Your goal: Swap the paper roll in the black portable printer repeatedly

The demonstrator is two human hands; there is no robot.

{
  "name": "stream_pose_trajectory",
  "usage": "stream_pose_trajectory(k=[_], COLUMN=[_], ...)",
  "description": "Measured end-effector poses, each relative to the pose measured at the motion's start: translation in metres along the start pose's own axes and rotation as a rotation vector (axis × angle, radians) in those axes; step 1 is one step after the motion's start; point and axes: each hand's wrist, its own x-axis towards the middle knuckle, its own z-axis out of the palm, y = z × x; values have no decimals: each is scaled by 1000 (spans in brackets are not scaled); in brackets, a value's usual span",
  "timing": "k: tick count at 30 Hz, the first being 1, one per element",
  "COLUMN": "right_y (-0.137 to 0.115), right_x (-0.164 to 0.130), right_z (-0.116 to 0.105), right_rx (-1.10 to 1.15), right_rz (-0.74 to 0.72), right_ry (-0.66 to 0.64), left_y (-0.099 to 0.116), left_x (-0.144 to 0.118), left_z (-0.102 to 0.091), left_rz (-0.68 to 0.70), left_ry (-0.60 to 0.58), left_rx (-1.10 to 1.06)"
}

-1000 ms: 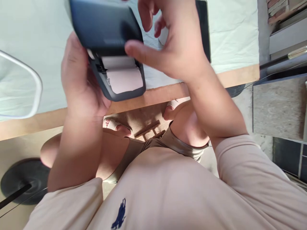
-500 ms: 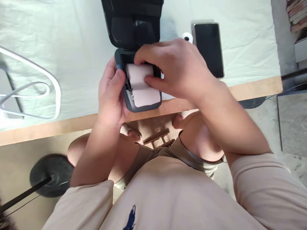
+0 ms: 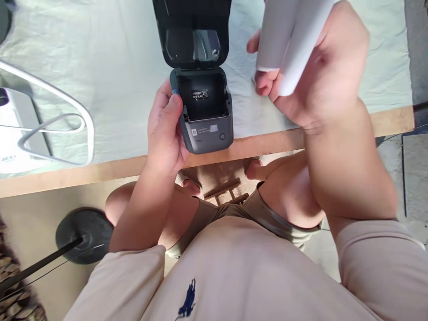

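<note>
Left hand (image 3: 167, 133) grips the open printer (image 3: 203, 111) (compartment bare); right hand (image 3: 317, 76) clutches a paper roll (image 3: 287, 35).

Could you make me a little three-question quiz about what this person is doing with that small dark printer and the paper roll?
1. True or false: the paper bay of the printer holds no roll.
2. Which of the hands grips the white paper roll?
A. left hand
B. right hand
C. neither
3. Fill the gap: the printer's lid stands ____.

Key:
1. True; the bay is dark and bare but for a small label.
2. B; the left hand holds the printer's side over the table edge.
3. open
</note>
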Motion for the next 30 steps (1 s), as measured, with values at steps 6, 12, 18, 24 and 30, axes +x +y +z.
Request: stream_pose_trajectory(k=[6, 12, 18, 24, 30], right_y=[32, 47, 29, 31, 51], right_x=[-3, -17, -17, 16, 32], right_z=[-7, -16, -26, -26, -21], right_rx=[80, -465, -590, -800, -581], right_rz=[-188, -275, -474, -222, -168], right_ry=[-89, -151, 79, 184, 168], left_y=[-2, -4, -7, -6, -6], left_x=[2, 3, 5, 5, 4], left_z=[-3, 1, 0, 1, 1], left_rz=[23, 26, 40, 33, 33], left_ry=[46, 59, 88, 89, 94], left_rx=[55, 29, 28, 45, 3])
